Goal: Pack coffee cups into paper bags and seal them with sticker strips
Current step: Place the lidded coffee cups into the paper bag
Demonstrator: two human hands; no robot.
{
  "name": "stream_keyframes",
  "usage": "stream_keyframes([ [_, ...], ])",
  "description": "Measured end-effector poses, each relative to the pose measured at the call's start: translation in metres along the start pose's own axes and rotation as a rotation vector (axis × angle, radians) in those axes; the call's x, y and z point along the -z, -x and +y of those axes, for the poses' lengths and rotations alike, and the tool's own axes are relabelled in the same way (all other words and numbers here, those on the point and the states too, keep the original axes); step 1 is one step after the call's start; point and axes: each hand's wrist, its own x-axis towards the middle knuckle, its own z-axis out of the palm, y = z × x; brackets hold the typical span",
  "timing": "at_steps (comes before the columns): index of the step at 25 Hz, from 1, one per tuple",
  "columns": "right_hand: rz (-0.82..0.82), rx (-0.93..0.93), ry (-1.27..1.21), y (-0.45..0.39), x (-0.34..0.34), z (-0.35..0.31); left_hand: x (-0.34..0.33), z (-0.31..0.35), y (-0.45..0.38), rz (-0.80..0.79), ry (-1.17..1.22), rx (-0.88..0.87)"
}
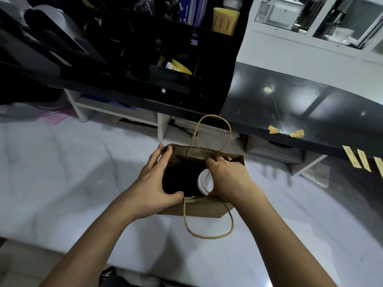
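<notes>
A brown paper bag (199,208) is stood upright on the pale marbled counter (62,172), near the middle of the view, with its mouth spread wide. The left rim is held by the left hand (154,183), fingers extended along the far-left corner and thumb hooked over the near edge, apparently so that the opening is kept from collapsing. The right hand (227,179) is lowered into the right side of the mouth, fingers curled at the far rim; whether the rim, the far handle (213,131) or the cup is gripped cannot be told. A white-lidded coffee cup (204,182) is seen inside the bag, largely covered by that hand, so its body is hidden. The bag's interior is otherwise dark. Yellow sticker strips (361,160) are stuck along the edge of the dark raised ledge (290,104) at far right, seemingly kept ready for sealing; the rightmost one is cut off by the frame
</notes>
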Motion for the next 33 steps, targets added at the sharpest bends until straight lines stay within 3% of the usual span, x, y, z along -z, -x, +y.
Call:
stream_keyframes([
  [6, -0.031, -0.018, 0.120, -0.009, -0.008, -0.005, 0.000, 0.000, 0.001, 0.005, -0.021, -0.001],
  [14, -0.041, -0.012, 0.100, -0.012, -0.013, -0.008, -0.001, -0.003, 0.002, 0.011, -0.028, 0.005],
  [21, -0.089, -0.004, -0.106, 0.005, -0.008, 0.003, -0.002, -0.005, -0.002, -0.009, 0.003, 0.015],
  [27, 0.082, 0.025, -0.295, 0.024, 0.001, 0.012, -0.002, -0.007, -0.003, 0.003, 0.026, 0.010],
  [33, 0.490, 0.003, -0.491, 0.053, -0.004, 0.032, -0.002, -0.006, -0.003, 0.053, 0.015, 0.021],
])
